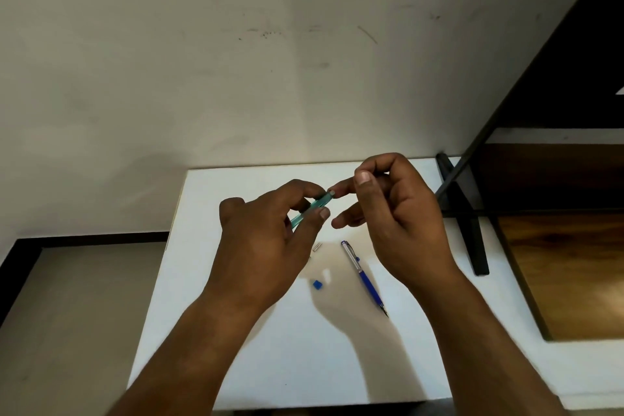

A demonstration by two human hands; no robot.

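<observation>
My left hand holds a clear teal pen barrel between thumb and fingers above the white table, its open end pointing up and right. My right hand hovers just right of that end, with a fingertip touching it, the thumb raised and the other fingers curled. Whether it pinches any small part I cannot tell. On the table below lie a blue and silver pen, a small blue cap, a tiny silver piece and a small clear piece.
A stained pale wall rises behind the table. A black metal frame leg stands at the table's right edge, with a wooden panel beyond it. To the left, grey floor with a dark border lies below the table edge.
</observation>
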